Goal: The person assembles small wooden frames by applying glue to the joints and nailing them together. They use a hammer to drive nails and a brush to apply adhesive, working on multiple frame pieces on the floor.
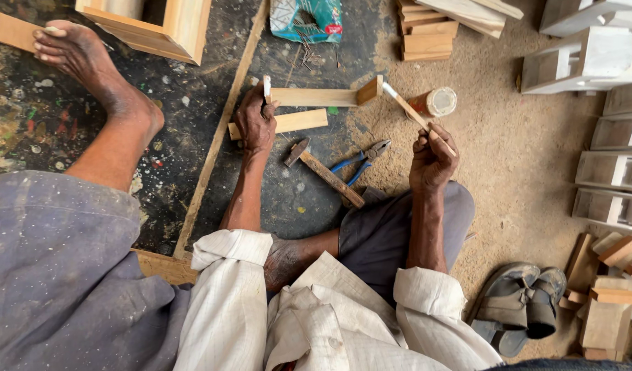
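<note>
1. Head view: the person sits on the floor, one bare foot [89, 69] stretched out at ten o'clock on a dark paint-spattered board [48, 130].
2. The left hand [255, 124] sits just above centre, at about eleven o'clock, fingers closed around the near end of a small wooden frame [316, 97] and pressing it down; a flat wooden strip [295, 122] lies directly under the hand.
3. The right hand [431, 159], at about two o'clock from centre, has its fingers pinched on a thin wooden stick [415, 117], whose pale tip touches the far end block of the frame.
4. Between the two hands, a hammer [323, 172] with a wooden handle lies on the board, and blue-handled pliers [362, 159] lie just beside it on its three o'clock side.
5. A small round container [436, 102] lies on the sandy floor just beyond the stick.
6. At twelve o'clock lies a crumpled bag [307, 18], with stacked wood offcuts [429, 31] beside it.
7. Finished pale wooden boxes [608, 172] line the three o'clock edge.
8. A pair of sandals [518, 302] rests at about four o'clock, next to more wood blocks [608, 302].
</note>
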Available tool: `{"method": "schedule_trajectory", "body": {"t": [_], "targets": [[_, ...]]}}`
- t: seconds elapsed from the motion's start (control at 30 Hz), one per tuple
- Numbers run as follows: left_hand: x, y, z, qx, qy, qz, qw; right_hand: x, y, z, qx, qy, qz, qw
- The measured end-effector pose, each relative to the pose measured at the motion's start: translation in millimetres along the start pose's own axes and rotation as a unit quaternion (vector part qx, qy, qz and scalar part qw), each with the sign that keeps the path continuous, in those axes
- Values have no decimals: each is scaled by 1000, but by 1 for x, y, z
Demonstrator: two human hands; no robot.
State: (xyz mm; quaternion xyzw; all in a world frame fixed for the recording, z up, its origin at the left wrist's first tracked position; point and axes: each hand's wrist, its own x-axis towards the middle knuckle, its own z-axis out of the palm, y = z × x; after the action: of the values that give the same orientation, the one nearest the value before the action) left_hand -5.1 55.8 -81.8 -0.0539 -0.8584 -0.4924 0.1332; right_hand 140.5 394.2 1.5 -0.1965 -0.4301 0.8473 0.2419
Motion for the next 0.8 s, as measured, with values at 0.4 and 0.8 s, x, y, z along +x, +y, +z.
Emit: {"method": "schedule_trajectory", "body": {"t": [0.4,0.8], "targets": [[1,0,-3,21,-14,-12,1000,4,5,3,-41,10,13,999],[0,0,-1,-9,-13,-15,1000,-8,2,-2,-155,-38,-33,987]]}}
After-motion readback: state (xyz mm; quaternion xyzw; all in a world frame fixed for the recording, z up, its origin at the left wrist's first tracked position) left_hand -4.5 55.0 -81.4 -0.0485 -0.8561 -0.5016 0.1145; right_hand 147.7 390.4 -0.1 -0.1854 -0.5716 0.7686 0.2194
